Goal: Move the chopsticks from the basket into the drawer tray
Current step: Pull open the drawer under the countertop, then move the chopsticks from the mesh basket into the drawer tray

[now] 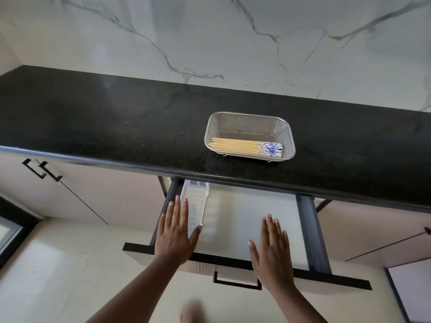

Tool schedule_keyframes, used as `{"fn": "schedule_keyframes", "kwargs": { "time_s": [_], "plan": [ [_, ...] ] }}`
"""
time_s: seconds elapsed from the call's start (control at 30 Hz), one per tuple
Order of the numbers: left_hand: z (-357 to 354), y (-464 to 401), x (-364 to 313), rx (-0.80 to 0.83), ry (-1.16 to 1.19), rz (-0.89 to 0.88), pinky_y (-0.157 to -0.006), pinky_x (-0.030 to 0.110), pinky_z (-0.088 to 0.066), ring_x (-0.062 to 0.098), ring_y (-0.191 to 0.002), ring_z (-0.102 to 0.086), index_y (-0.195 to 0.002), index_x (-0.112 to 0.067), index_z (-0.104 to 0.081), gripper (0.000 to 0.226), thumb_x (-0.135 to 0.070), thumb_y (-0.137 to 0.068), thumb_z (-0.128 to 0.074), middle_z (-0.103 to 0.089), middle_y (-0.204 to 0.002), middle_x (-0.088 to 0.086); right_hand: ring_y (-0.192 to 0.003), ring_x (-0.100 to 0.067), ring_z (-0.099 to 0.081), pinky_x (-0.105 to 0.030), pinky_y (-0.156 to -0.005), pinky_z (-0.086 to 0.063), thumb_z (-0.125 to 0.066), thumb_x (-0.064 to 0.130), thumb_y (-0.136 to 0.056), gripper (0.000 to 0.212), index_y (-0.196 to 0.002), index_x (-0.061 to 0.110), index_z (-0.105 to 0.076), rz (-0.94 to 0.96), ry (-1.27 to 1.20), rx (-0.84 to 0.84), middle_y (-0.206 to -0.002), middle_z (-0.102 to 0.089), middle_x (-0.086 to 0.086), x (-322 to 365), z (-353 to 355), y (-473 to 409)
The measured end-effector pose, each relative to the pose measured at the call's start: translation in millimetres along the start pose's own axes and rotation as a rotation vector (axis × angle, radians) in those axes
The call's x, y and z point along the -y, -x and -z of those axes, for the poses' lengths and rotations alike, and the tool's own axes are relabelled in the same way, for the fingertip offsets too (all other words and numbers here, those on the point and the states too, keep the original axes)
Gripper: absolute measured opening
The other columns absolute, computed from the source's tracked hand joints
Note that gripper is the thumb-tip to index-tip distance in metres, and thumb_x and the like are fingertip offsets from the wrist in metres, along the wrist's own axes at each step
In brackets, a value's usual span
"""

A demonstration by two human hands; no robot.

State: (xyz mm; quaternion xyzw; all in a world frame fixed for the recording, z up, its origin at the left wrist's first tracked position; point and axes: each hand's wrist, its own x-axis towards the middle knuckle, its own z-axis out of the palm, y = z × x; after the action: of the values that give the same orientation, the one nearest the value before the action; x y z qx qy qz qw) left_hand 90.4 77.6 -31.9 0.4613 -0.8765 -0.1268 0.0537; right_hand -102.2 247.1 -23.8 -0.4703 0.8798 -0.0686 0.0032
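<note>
A black speckled stone countertop point(105, 117) runs the width of the kitchen, its rounded front edge catching a line of light. Behind it rises a white marble-look wall point(210, 38) with thin grey veins branching across it. On the counter, toward two o'clock from the middle of the view, sits a rectangular steel mesh basket point(250, 123). The chopsticks point(245, 148) lie flat in a bundle along the basket's near wall, pale bamboo shafts pointing to nine o'clock, blue-and-white patterned ends to three o'clock.

Below the counter edge the drawer point(312, 231) stands pulled out, dark-sided with a pale liner on its floor. At its left side, about ten o'clock within the drawer, a narrow white drawer tray point(196, 201) runs front to back; I can't make out its inside clearly. A black rectangular pull handle point(236, 282) hangs on the ribbed drawer front.

The left hand point(175, 234) hovers over the drawer's left edge and the tray, palm down, fingers spread and straight, holding nothing. The right hand point(269, 248) is likewise flat and spread over the liner at five o'clock of the drawer, grasping nothing.

Cream cabinet doors point(93, 187) flank the drawer, with two black handles point(43, 169) at nine o'clock. The floor point(58, 276) is pale tile, and a dark-framed panel shows at the far left edge.
</note>
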Motion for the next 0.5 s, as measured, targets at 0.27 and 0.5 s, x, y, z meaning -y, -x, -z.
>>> {"fn": "schedule_keyframes", "kwargs": {
  "time_s": [0.27, 0.5],
  "plan": [
    [49.6, -96.8, 9.9, -0.084, -0.012, -0.015, -0.118, 0.042, 0.002, 0.024, -0.148, 0.015, -0.154, -0.021, 0.002, 0.071, -0.051, -0.098, -0.03, 0.007, -0.162, 0.007, -0.141, -0.036, -0.029, -0.048, -0.114, -0.025, -0.036, 0.039, -0.092, 0.062, -0.143, 0.003, -0.038, 0.033, -0.04, -0.184, -0.152, -0.032, -0.02, 17.1, 52.9, -92.3],
    [76.6, -173.6, 20.3, -0.078, 0.002, -0.04, -0.12, 0.042, -0.001, 0.023, -0.15, 0.004, -0.155, -0.018, -0.008, 0.064, -0.04, -0.1, -0.034, -0.004, -0.163, 0.006, -0.129, -0.041, -0.041, -0.052, -0.107, -0.035, -0.054, 0.028, -0.087, 0.046, -0.127, 0.006, -0.056, 0.088, -0.048, -0.395, -0.141, -0.046, -0.021, 27.6, 101.6, -197.1]
  ]
}}
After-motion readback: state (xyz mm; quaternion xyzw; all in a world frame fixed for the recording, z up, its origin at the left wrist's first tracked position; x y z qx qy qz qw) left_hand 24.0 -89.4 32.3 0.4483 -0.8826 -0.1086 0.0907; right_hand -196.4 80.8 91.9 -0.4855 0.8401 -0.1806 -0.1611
